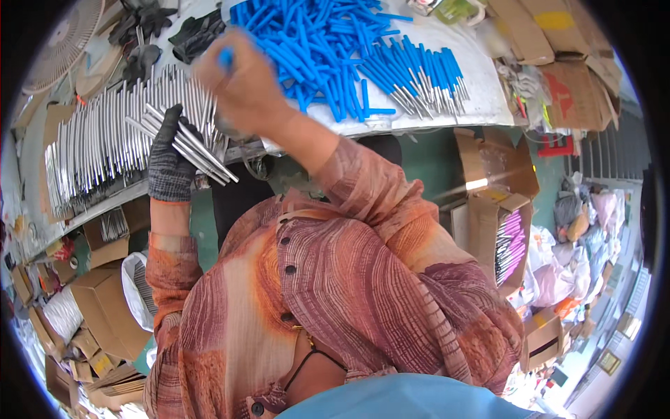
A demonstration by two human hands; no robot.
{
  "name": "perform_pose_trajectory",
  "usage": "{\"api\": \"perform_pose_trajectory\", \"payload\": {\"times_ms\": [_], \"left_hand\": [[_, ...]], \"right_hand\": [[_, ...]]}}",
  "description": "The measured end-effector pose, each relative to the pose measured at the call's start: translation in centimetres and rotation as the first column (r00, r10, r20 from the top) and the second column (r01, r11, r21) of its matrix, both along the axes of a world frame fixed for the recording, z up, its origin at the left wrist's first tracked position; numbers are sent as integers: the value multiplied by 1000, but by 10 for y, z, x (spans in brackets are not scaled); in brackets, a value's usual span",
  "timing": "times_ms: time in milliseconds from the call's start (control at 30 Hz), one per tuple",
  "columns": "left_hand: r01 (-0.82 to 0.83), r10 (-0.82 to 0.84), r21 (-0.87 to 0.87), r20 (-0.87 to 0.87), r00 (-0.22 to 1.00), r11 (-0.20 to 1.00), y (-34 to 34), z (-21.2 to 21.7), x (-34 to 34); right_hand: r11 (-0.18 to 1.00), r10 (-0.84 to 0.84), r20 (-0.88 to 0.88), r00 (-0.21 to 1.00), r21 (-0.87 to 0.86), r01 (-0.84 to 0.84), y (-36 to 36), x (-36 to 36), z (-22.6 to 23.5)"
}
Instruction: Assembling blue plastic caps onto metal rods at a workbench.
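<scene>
My left hand [174, 150], in a dark grey knitted glove, is closed round several silver metal rods [199, 155] at the table's near edge. Up and to its right, my bare right hand [241, 80] is curled and blurred by motion. A blue tube [225, 58] shows its end between those fingers; the rest of it is hidden. A long row of bare metal rods [105, 136] lies side by side left of my hands. Beyond my right hand spreads a heap of loose blue tubes [307, 52]. Rods with blue sleeves [419, 77] lie in a bunch farther right.
Dark gloves [199, 35] lie at the back left, near a pale fan [63, 42]. Cardboard boxes [551, 84] stand at the back right. Below the table on the right, an open carton [513, 241] holds purple-sleeved rods. More cartons [112, 307] stand at the lower left.
</scene>
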State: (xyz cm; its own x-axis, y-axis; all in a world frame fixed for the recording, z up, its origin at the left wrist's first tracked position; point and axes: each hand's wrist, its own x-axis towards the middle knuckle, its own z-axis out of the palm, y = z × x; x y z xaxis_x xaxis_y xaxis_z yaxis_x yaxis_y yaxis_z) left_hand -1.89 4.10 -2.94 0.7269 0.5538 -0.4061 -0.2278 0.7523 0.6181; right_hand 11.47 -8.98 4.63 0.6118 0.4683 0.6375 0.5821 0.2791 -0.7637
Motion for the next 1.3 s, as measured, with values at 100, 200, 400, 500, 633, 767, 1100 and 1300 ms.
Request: {"api": "perform_pose_trajectory", "payload": {"times_ms": [100, 200, 400, 500, 633, 767, 1100, 1300], "left_hand": [[-104, 104, 9, -55, 993, 995, -13, 21, -7], [-175, 177, 42, -74, 981, 984, -13, 26, -1], [-340, 346, 67, -99, 933, 938, 6, 22, -11], [-334, 347, 135, -81, 935, 933, 9, 23, -1], [-374, 384, 197, -16, 923, 906, 10, 25, 3], [-464, 490, 277, -29, 871, 841, 1, 39, 8], [25, 270, 919, -142, 952, 394, -61, 44, 23], [14, 100, 779, -98, 990, 627, -61, 35, 19]], "right_hand": [[842, -356, 88, 930, -402, 361, -44, 92, 11], [534, -666, 353, 657, -389, 750, -129, 202, -57], [418, -424, 561, 711, -575, 703, -160, 211, -144], [549, -537, -6, 843, -762, 344, -120, 195, -155], [783, -533, -561, 633, -612, 117, -109, 183, -141], [858, -463, -658, 594, -501, 113, -120, 159, -122], [980, 198, -604, 772, 133, -147, -50, 25, 12], [962, 264, -524, 810, 209, -177, -31, 10, 21]]}}
